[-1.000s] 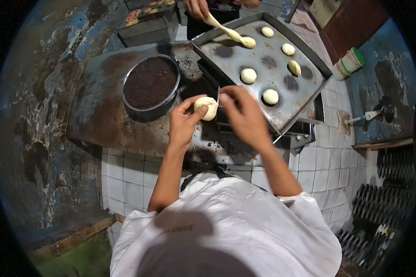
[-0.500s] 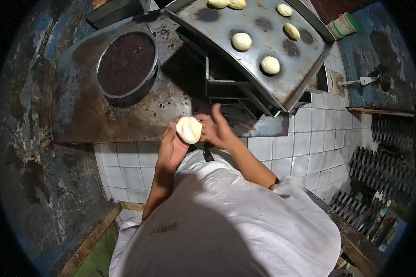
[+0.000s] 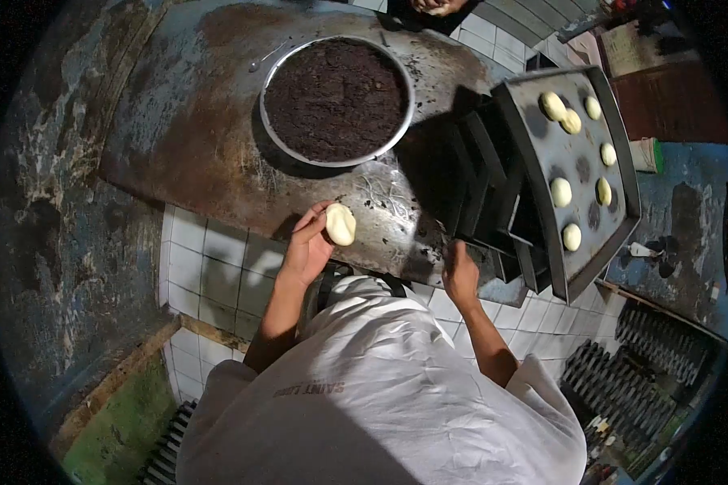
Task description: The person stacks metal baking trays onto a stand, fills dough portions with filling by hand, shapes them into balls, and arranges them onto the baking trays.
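Left hand (image 3: pixel 303 246): yours, thumb and fingers closed on the dough's left side.
Dough (image 3: pixel 340 225): one pale, oval piece, in that hand, by the near edge of the table (image 3: pixel 190 129). Appears soft; best given light, even pressure from you, since a hard thumb would probably dent or tear it.
Right hand (image 3: pixel 460 273): yours, apart from the dough, fingers curled; you cannot tell from this view whether anything is in it.

Also around you:
Basin (image 3: pixel 266 125): round, beyond the dough, broadly filled with dark filling (image 3: pixel 336 101).
Another person's hand (image 3: pixel 439 6): far side, partly cut off.
Lower trays (image 3: pixel 477 182): stacked close by your right hand; their metal edges could catch your knuckles.
Top tray (image 3: pixel 586 257): tilted in view, seven dough pieces (image 3: pixel 561 192) aboard, two touching.
Bucket (image 3: pixel 643 155): green-rimmed, behind the tray.
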Motion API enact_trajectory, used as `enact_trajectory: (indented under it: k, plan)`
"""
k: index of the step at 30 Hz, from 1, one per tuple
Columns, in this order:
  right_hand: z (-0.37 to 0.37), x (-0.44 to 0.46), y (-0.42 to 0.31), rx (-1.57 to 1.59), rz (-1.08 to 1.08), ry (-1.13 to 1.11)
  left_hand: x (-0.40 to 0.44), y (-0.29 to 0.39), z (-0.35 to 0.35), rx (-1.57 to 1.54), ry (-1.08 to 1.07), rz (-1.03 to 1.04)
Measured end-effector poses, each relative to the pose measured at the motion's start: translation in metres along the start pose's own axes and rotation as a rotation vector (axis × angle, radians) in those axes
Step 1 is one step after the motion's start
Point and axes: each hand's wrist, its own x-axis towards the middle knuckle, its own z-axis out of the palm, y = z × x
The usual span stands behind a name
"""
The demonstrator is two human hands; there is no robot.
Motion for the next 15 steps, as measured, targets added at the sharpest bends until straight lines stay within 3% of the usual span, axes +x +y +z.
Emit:
enact_trajectory:
  k: [2, 6, 9, 13, 15]
  plan:
    - [-0.023, 0.038, -0.077, -0.080, -0.267, 0.154, 0.013, 0.014, -0.024, 0.045, 0.142, 0.035]
    - [-0.028, 0.126, -0.189, -0.276, -0.509, 0.068, 0.026, 0.041, -0.052, 0.010, 0.300, 0.072]
    - [-0.016, 0.169, -0.235, -0.402, -0.683, 0.053, 0.030, 0.058, -0.060, -0.031, 0.359, 0.084]
    - [0.006, 0.211, -0.241, -0.494, -0.872, 0.045, 0.029, 0.071, -0.074, -0.066, 0.400, 0.101]
    - [-0.001, 0.219, -0.246, -0.580, -0.766, -0.167, 0.029, 0.072, -0.080, -0.083, 0.405, 0.112]
